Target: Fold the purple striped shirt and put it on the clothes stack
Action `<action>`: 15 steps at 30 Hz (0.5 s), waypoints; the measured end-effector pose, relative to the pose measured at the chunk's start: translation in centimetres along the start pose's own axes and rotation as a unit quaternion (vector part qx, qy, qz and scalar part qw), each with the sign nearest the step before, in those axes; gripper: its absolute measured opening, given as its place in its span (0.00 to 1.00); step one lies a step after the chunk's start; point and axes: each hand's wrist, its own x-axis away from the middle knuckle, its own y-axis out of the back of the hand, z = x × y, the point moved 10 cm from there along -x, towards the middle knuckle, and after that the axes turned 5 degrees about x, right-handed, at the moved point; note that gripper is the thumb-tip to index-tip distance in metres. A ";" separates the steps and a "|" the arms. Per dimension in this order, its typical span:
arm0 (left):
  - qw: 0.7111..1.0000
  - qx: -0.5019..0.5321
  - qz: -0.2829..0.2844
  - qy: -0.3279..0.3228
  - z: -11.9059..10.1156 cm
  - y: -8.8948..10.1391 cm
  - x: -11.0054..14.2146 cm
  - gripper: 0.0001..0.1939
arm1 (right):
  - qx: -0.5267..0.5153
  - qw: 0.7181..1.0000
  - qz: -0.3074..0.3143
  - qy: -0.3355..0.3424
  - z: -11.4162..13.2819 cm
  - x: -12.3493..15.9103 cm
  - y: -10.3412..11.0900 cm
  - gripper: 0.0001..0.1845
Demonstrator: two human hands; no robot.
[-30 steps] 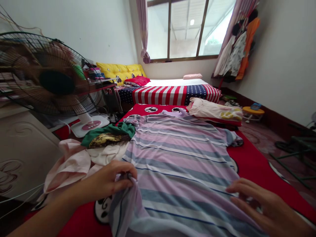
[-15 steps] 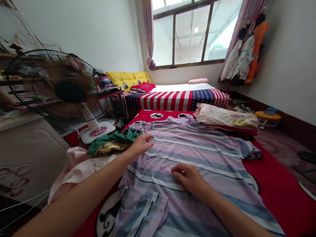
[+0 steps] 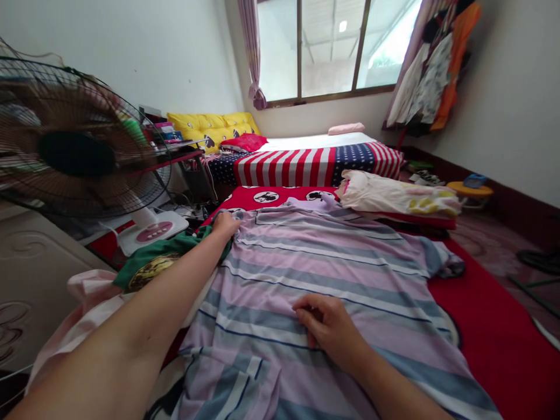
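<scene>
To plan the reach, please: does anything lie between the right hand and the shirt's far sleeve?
Nothing visible does: the right hand rests on the striped shirt, and only shirt fabric runs to the crumpled sleeve.

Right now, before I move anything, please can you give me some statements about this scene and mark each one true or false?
1. The right hand rests on the striped shirt. True.
2. The left hand grips the white fan base. False: it is at the shirt's far edge, beside the green cloth.
3. The shirt lies spread on a red cover. True.
4. The pink pillow lies on the floor. False: it lies on the far bed's white sheet.
5. A stars-and-stripes cover is on the far bed. True.
6. The standing fan is on the right of the view. False: it is on the left.
</scene>
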 end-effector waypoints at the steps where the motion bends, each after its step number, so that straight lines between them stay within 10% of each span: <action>1: 1.000 -0.009 -0.017 -0.024 -1.3 0.1 0.4 0.18 | 0.000 1.000 0.002 0.003 0.0 0.0 0.0 0.08; 4: 0.990 -0.006 -0.024 -0.139 -7.1 -1.2 2.7 0.28 | 0.000 1.000 0.000 0.004 0.1 0.0 0.0 0.07; 8: 0.923 0.040 0.150 -0.351 -14.6 -6.3 8.6 0.25 | 0.010 1.000 0.004 -0.012 0.1 0.1 0.0 0.08; 15: 0.936 0.018 0.246 -0.250 -9.7 -6.3 13.0 0.13 | 0.016 0.999 -0.002 -0.029 0.4 0.5 0.3 0.08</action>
